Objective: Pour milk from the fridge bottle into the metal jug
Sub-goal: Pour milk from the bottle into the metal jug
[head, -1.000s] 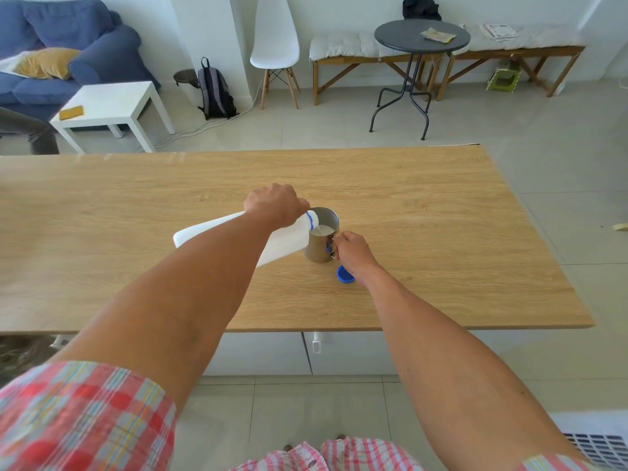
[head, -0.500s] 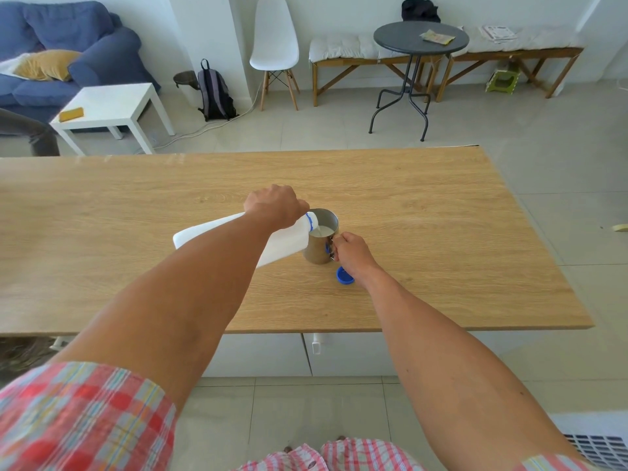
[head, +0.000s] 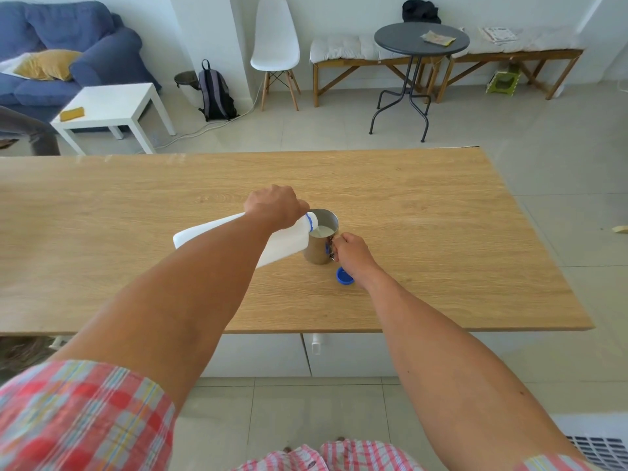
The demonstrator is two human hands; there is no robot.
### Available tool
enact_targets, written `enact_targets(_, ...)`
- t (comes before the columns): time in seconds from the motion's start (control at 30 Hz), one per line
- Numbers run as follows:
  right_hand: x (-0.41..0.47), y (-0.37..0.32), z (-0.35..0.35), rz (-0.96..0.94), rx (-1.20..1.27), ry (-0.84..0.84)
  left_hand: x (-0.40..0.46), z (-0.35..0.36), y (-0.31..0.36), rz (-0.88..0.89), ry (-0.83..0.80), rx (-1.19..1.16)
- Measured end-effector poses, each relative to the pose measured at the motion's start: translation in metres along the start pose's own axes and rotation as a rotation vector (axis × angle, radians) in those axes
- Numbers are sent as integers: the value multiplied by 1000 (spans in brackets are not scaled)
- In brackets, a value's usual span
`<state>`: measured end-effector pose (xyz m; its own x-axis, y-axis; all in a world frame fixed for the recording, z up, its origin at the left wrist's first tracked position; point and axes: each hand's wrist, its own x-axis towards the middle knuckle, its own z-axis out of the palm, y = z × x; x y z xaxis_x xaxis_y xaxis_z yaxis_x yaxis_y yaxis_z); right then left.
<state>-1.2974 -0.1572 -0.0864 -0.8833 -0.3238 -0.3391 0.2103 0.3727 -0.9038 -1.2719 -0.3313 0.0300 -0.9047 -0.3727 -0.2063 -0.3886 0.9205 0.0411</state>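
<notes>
A white plastic milk bottle (head: 285, 244) with a blue neck ring is tipped to the right, its mouth over the rim of the metal jug (head: 317, 248). My left hand (head: 273, 205) grips the bottle near its neck. White milk shows inside the jug, which stands upright on the wooden table (head: 441, 232). My right hand (head: 351, 254) holds the jug's handle on its right side. The blue bottle cap (head: 344, 277) lies on the table just in front of the jug, partly under my right wrist.
Beyond the table's far edge is a tiled floor with a white chair (head: 275, 45), a round dark table (head: 421, 39), benches and a white side table (head: 108, 107). White cabinets (head: 265, 355) sit under the table's near edge.
Almost nothing has moved. Both hands hold the same places, the bottle stays tipped over the jug, and milk is in the jug throughout.
</notes>
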Motion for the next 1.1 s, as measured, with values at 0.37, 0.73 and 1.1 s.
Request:
enact_targets(0.37, 1, 1, 0, 4, -2, 2, 0, -1, 1, -1, -6, 11)
enact_targets(0.73, 1, 0, 0, 7, -8, -3, 3, -1, 1, 8, -12, 18)
enact_targets(1.1, -1, -2, 0, 4, -7, 0, 2, 0, 2, 3, -10, 12)
